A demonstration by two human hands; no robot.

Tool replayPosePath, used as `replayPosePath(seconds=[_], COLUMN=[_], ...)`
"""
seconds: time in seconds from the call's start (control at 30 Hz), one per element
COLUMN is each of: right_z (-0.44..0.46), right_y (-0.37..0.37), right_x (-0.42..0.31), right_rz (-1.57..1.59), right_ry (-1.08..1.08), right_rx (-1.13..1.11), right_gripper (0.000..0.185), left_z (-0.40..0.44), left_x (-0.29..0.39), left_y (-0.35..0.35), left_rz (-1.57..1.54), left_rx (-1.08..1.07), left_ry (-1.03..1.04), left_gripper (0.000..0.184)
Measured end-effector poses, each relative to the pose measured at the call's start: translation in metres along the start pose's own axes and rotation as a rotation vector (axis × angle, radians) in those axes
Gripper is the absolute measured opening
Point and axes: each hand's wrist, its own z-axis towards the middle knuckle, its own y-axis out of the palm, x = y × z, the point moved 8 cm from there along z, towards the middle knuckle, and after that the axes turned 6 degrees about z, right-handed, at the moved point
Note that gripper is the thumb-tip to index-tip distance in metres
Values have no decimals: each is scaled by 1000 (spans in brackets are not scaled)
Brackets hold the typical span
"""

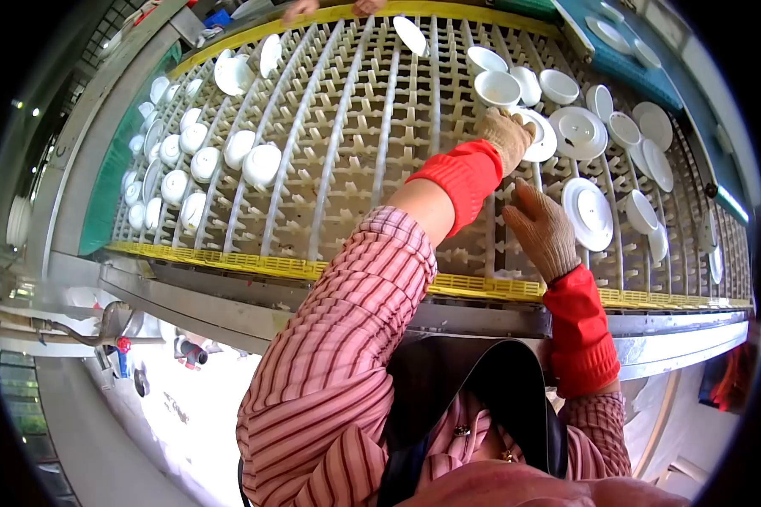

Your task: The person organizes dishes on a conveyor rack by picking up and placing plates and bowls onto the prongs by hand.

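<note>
Reaching in with my left hand at the white dish. Using the marked plate as reference: dish sat on the pegged bed, just left of that plate, edges so close I couldn't tell if they touched.

Left hand: glove on, fingers bent in at the dish's near-left rim. Contact looked likely; couldn't tell whether they pinched it, since the glove hid the fingertips. Right hand was toward my body and left of the marked plate, thumb and fingers apart, nothing in it, just beside the ringed plate.

Handling, my read: light enough for one hand, stiff, no flex. Probably ceramic, so likely to chip if knocked on a neighbour. Could be slick if wet; couldn't confirm water. Best hold was the free left rim, thumb one side, fingers the other, clear of the marked plate.

Looks: round, plain white, shiny, with a circle inside the outline, maybe a foot ring. Part of the left side was covered by my glove. The marked plate was larger, also white, with a dark spot mid-face. Ringed plate lay on its body side, showing concentric rings. White bowl was beyond and left of it.
</note>
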Motion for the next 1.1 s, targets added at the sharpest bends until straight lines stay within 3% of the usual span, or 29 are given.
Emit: replayPosePath(seconds=[0.07, 0.13, 0.17, 0.27, 0.3, 0.37, 0.43, 0.53, 0.63, 0.73, 0.77, 0.83, 0.87, 0.9, 0.93, 1.0, 1.07, 1.1], right_z=[1, -2, -1, -2, -1, -4, -9, -11, -7, -4, -3, 2, 4, 5, 5, 7, 6, 6], right_y=[-4, -8, -10, -14, -13, -13, -14, -5, -21, -46, -59, -84, -97, -101, -109, -111, -103, -99], right_x=[0, -4, -3, -3, 3, 1, 4, 34, 15, 30, 32, 31, 31, 40, 55, 73, 75, 74], right_rz=[27, 76, 46, 12, -66, -43, -18, -88, -126, -132, -215, -376, -380, -449, -519, -570, -613, -638], right_ry=[18, 28, 9, -7, 28, -19, -39, -165, -15, -44, -51, -71, 94, 142, 191, 380, 321, 291], right_rx=[-18, -28, -28, -39, -78, -33, -10, -27, -135, 13, 77, 201, 148, 122, 97, -75, -97, -110], right_gripper=[27, 26, 26, 28, 30, 32, 37, 64, 63, 68, 72, 81, 100, 105, 111, 129, 136, 139], left_z=[11, 15, 10, 22, 5, 37, 18, 34, 22, 0, -12, -50, -80, -108, -133, -184, -256, -288], left_x=[-8, -37, -47, -41, -31, -19, -2, -6, -8, -60, -71, -126, -159, -195, -234, -305, -360, -380], left_y=[6, 25, 31, 32, -1, 32, -5, 1, -4, -18, -33, -41, -48, -43, -35, -13, 19, 47], left_rz=[-39, -699, -833, -212, 67, -100, 74, -3, 27, -449, -217, -309, -258, -277, -274, 22, -144, -240], left_rx=[12, 56, 87, 204, 63, 133, 79, 28, 74, 256, 185, 312, 349, 406, 365, -37, -160, -208], left_ry=[15, -388, -495, -301, -100, -189, -17, -29, 1, -232, -141, -264, -393, -409, -506, -734, -1151, -1213], left_gripper=[42, 38, 35, 31, 31, 36, 39, 41, 39, 29, 29, 28, 20, 16, 19, 21, 32, 38])
